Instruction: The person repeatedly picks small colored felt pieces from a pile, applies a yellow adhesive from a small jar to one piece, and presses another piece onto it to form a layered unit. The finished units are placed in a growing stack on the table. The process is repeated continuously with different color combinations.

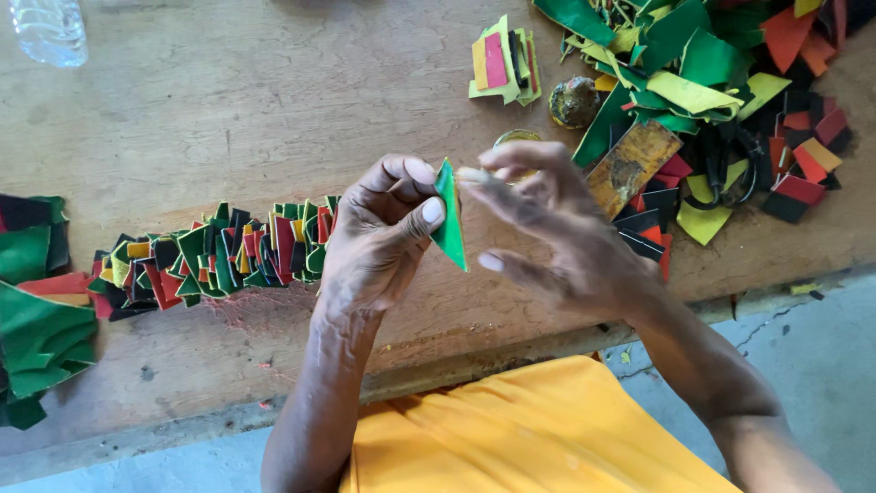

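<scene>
Head view, looking down over a worn wooden table [274,91]. The left hand [379,242] is closed in a pinch, thumb and curled fingers clamped on a small green triangular piece [449,219], held upright above the table edge. The right hand [557,228] sits just beside it, fingers spread and loosely open, fingertips close to the top of the piece; whether they actually touch it cannot be told. It grips nothing visible.

To the left on the table lies a chain of folded pieces [214,256] in green, red, black and yellow, running up behind the left wrist. Far left, a stack of green sheets [36,338]. Upper right, a loose heap of coloured offcuts [721,73], a small stack of cut squares [502,62], a brown wooden block [631,164] and a small round tin [575,100]. A clear plastic bottle [50,27] stands top left.

Judgement: a firm pinch low on the piece keeps its tip free, so the open hand can work the edge cleanly.
</scene>
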